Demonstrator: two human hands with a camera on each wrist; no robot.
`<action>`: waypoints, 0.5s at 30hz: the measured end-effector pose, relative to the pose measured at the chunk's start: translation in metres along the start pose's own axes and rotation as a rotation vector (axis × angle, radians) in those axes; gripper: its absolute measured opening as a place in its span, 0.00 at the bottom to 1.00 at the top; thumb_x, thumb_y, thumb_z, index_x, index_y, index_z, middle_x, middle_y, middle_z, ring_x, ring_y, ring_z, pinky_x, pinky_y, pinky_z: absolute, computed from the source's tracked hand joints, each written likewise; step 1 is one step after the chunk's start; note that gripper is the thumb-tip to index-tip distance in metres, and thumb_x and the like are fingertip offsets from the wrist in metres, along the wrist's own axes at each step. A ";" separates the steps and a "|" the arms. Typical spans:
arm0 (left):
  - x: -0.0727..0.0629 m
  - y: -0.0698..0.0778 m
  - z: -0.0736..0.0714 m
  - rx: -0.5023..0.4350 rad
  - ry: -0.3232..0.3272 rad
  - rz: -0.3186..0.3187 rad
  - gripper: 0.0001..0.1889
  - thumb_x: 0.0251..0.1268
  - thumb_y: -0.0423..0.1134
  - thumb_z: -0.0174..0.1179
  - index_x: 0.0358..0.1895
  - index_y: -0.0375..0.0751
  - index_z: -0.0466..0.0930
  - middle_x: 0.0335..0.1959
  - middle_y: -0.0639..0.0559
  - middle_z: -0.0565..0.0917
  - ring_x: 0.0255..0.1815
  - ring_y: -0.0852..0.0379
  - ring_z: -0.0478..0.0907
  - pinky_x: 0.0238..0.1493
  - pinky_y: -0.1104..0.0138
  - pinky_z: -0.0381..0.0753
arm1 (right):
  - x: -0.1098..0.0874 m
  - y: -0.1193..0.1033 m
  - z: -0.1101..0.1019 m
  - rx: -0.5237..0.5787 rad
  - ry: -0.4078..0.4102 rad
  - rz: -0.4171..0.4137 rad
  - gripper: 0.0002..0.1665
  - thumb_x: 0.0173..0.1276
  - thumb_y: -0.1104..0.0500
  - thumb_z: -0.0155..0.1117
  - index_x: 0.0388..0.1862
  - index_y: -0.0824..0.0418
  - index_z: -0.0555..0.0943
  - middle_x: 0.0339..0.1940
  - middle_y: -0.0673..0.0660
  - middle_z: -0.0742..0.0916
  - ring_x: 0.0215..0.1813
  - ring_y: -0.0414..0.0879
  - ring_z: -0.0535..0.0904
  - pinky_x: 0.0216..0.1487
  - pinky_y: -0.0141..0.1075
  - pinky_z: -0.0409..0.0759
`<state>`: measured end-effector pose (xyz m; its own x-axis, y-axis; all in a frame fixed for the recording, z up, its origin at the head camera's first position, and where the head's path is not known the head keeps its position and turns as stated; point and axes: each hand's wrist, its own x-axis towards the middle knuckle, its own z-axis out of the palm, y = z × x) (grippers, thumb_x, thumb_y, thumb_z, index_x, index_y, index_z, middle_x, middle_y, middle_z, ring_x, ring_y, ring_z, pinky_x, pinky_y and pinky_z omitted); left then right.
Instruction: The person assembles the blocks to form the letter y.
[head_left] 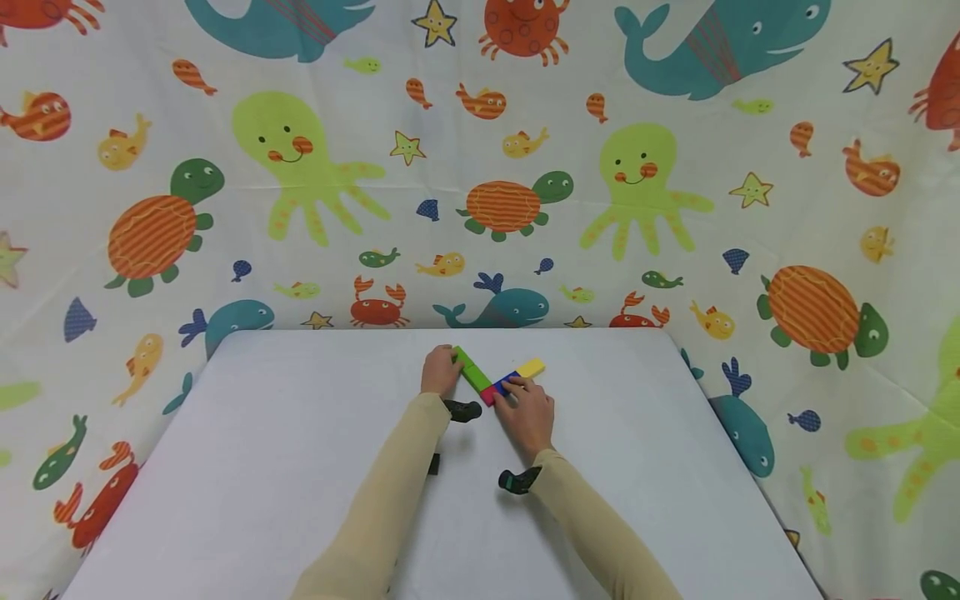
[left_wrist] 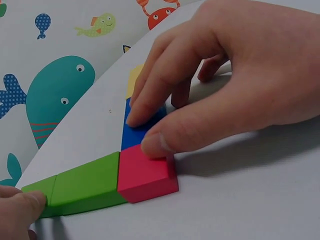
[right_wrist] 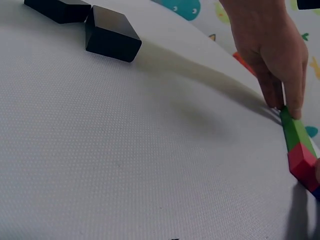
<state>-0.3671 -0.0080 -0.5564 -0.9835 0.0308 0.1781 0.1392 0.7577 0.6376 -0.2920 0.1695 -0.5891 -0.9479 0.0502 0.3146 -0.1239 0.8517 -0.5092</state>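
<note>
Two green blocks point(left_wrist: 85, 185), a red block point(left_wrist: 147, 172), a blue block point(left_wrist: 132, 136) and a yellow block point(left_wrist: 134, 80) lie end to end on the white table, forming a bent line with its corner at the red block. My left hand point(head_left: 441, 371) pinches the outer green block at the far end, thumb on one side and fingers on the other. Over the other arm of the line, my right hand point(head_left: 531, 418) holds the blue block with bent fingers, its thumb tip on top of the red block beside the joint.
Two black blocks, the nearer black block point(right_wrist: 112, 32) and another black block point(right_wrist: 59, 10), lie on the table point(head_left: 247, 467) under the left forearm. Dark wrist straps point(head_left: 462, 411) show at both sleeves. Behind the table hangs a cloth point(head_left: 420, 183) printed with sea animals.
</note>
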 end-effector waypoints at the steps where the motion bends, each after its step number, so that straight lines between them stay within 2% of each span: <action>1: 0.000 -0.001 0.000 0.003 0.002 0.001 0.11 0.63 0.29 0.63 0.45 0.25 0.84 0.54 0.31 0.80 0.57 0.38 0.76 0.61 0.52 0.73 | 0.000 0.000 0.000 -0.001 -0.001 -0.002 0.23 0.66 0.43 0.67 0.55 0.52 0.85 0.57 0.52 0.83 0.58 0.52 0.76 0.58 0.52 0.69; 10: -0.003 -0.003 -0.003 0.007 0.007 -0.020 0.14 0.63 0.29 0.62 0.51 0.25 0.81 0.55 0.31 0.79 0.58 0.38 0.75 0.61 0.51 0.72 | 0.000 -0.003 0.001 0.005 -0.029 0.006 0.23 0.66 0.42 0.66 0.56 0.51 0.85 0.58 0.51 0.83 0.58 0.51 0.76 0.59 0.52 0.69; 15: -0.006 0.000 -0.004 0.000 0.007 0.005 0.16 0.66 0.30 0.59 0.54 0.25 0.80 0.55 0.32 0.79 0.59 0.39 0.74 0.62 0.52 0.71 | -0.001 -0.001 -0.002 0.009 0.012 -0.014 0.22 0.65 0.43 0.67 0.53 0.52 0.86 0.56 0.52 0.84 0.56 0.52 0.77 0.55 0.53 0.71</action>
<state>-0.3604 -0.0110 -0.5546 -0.9820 0.0301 0.1867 0.1442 0.7577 0.6365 -0.2905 0.1693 -0.5872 -0.9423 0.0445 0.3317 -0.1400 0.8479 -0.5114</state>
